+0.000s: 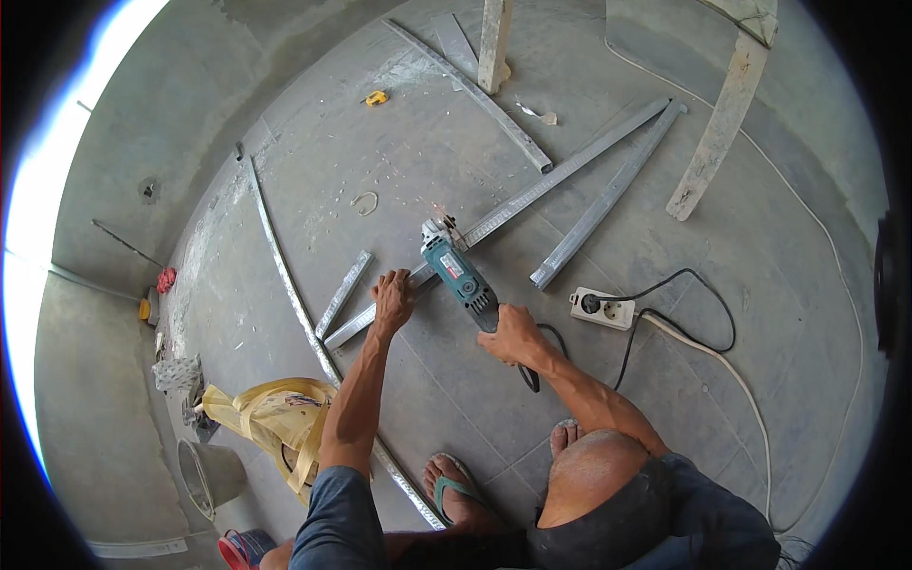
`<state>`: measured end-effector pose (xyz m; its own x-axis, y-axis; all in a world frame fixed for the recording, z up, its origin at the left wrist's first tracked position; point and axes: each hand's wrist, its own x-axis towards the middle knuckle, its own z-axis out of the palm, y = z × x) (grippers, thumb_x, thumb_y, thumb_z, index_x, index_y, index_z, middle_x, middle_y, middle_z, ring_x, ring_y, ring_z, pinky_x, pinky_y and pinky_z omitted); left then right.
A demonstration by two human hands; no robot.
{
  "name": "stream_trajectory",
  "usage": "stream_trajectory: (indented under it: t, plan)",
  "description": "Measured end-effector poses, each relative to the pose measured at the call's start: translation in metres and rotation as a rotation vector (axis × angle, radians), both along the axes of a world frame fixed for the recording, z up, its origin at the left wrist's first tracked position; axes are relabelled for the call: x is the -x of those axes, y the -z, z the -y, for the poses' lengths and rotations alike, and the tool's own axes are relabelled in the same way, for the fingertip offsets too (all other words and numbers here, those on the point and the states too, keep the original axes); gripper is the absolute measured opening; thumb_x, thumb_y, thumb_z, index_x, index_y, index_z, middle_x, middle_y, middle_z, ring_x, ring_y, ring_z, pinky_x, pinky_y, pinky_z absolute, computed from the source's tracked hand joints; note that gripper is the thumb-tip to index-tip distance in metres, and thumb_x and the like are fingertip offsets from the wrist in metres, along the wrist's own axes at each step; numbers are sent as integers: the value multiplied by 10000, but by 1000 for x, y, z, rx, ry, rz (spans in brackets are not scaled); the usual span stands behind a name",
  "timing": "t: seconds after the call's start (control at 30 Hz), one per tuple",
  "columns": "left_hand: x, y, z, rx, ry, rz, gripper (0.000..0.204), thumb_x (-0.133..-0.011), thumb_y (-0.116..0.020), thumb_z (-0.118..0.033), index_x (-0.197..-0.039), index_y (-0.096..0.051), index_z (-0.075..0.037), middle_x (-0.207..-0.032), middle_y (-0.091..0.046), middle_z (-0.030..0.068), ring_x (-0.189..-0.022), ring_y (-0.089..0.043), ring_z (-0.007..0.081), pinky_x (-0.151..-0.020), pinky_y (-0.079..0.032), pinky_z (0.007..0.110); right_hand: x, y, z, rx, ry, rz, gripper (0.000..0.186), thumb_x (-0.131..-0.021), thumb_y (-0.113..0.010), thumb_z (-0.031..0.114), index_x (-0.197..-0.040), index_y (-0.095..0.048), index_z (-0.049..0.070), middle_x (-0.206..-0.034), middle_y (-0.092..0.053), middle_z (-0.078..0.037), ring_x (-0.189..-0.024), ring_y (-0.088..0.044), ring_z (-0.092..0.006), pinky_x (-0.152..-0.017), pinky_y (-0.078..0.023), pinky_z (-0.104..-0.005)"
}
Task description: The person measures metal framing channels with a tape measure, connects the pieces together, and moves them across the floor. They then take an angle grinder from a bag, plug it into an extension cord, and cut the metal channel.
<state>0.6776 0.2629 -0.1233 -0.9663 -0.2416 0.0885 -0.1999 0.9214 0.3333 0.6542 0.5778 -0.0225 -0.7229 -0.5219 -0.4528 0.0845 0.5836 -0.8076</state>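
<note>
My right hand [514, 336] is wrapped round the rear handle of a teal angle grinder [456, 271]. The grinder's head lies across a long metal channel [532, 195] on the floor, and small orange sparks show beside its disc. With my left hand [392, 299] I grip the same metal channel to the left of the grinder, fingers curled over it. A short metal piece [343, 294] lies near the channel's left end. The grinder's body hides part of the channel beneath it.
A white power strip [601, 309] with a black plug sits at the right, its cables looping over the floor. More metal profiles [608, 199] lie around. A yellow bag [275, 418] and a bucket [211, 473] stand at the lower left. Wooden posts [719, 128] rise at the far side.
</note>
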Motion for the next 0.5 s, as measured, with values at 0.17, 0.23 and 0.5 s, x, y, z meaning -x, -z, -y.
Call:
stream_trajectory:
  t: [0.17,0.23,0.5]
  plan:
    - [-1,-9,-12,-16,48,-43,477,-826,-771,-154,-1277,-616,-144,-1215,-572,101,-1148,-534,324,-964,-380,538,1,2,-2,-20,17,-19,330,-818,-720,216,-644,-576,-24,-569,-641,-198,-489,-684,-291,-500,-576,-392]
    - [-1,-8,-12,10,35,-45,515,-788,-795,-106,-1275,-635,-157,-1225,-561,94,-1142,-526,336,-967,-400,527,1,4,-2,-13,23,-21,330,-816,-719,217,-643,-576,-25,-570,-642,-201,-495,-687,-295,-504,-578,-395]
    - [3,9,5,14,67,-151,444,-815,-733,-59,-1252,-671,-106,-1196,-598,101,-1082,-526,350,-950,-423,472,0,11,4,8,17,-31,285,-818,-705,191,-714,-547,-21,-539,-611,-176,-445,-645,-255,-446,-539,-378]
